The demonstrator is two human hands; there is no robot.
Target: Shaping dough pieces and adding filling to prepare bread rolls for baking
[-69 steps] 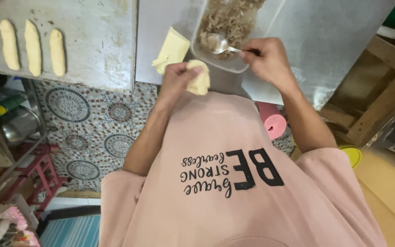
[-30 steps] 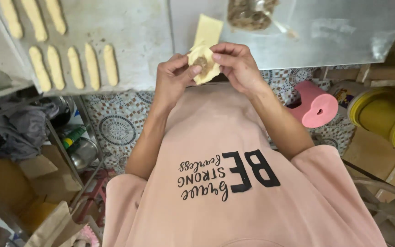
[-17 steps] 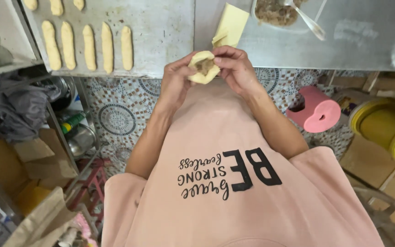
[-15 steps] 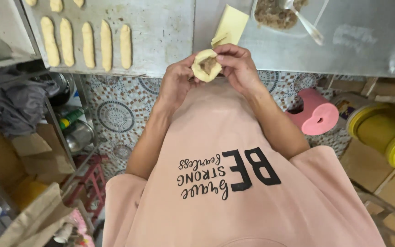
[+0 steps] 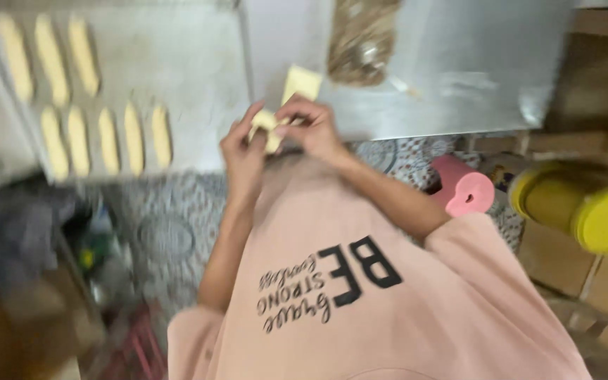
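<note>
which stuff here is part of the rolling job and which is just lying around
In use: left hand, right hand, dough piece, spare wrapper, filling bowl, tray of finished rolls.

Lying about: pink stool, yellow tub.

Small kitchen / home bakery setup, steel counter (image 5: 459, 77), floured tray (image 5: 198, 84) w/ rows of shaped dough pieces (image 5: 110, 137) far left, filling container (image 5: 362, 39) far centre, patterned tile floor (image 5: 170, 232)

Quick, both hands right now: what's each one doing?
Left hand: closed on the dough piece.
Right hand: pinching the same dough piece, fingers closed.
</note>
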